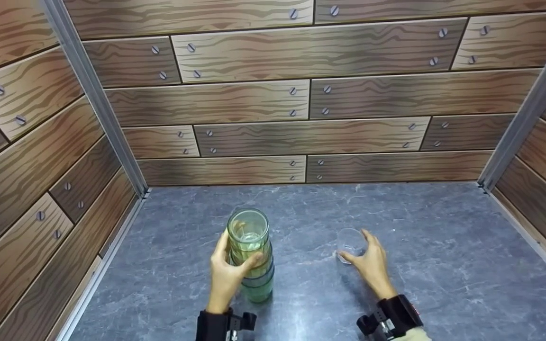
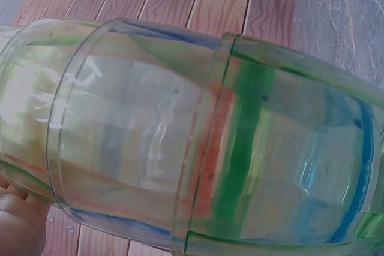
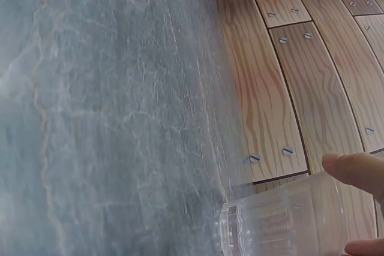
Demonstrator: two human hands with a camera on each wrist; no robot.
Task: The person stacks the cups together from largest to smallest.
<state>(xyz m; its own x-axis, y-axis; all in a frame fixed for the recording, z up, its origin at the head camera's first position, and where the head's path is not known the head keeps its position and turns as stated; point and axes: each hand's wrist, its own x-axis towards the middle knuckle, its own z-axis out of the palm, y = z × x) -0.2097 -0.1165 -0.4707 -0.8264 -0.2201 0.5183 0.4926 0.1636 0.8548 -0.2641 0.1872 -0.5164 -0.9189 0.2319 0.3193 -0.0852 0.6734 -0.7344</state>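
Observation:
A tall stack of nested see-through cups (image 1: 259, 286), greenish in the head view, stands left of centre. My left hand (image 1: 225, 274) grips it near the top, thumb on the near side and fingers round the far left side. In the left wrist view the stacked cups (image 2: 132, 124) show green, blue and orange bands, with part of the hand (image 2: 21, 223) at the lower left edge. Off to the right, my right hand (image 1: 371, 263) holds one clear cup (image 1: 350, 240) between thumb and fingers. The right wrist view has this clear cup (image 3: 288, 220) with its base close to the tabletop.
Both hands work over a grey marbled tabletop (image 1: 301, 208). Wood-patterned panels (image 1: 249, 102) rise behind it and on both sides. Metal corner posts (image 1: 97, 97) join the walls at left and right. Each wrist wears a black strap (image 1: 398, 312) with a camera.

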